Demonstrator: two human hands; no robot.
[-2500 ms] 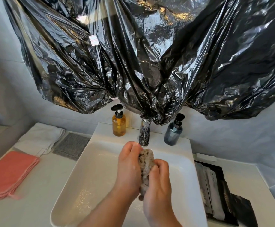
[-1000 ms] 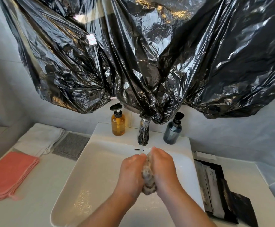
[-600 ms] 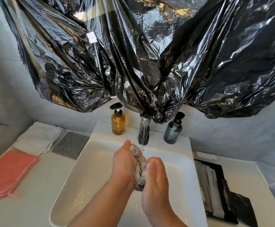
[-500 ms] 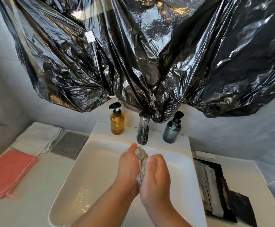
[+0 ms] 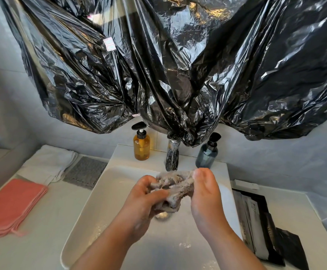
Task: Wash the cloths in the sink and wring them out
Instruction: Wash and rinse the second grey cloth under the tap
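left hand (image 5: pixel 141 199) | fingers curled gripping cloth (image 5: pixel 171 189) | right hand (image 5: pixel 205 193) | fingers clutching cloth | above sink (image 5: pixel 92 201)

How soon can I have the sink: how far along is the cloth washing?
Done: no wrung-out cloth shows anywhere. In hand: left hand and right hand grip one soapy grey cloth above the sink. Left: wringing it, then likely the folded pink cloths and white cloth on the counter.
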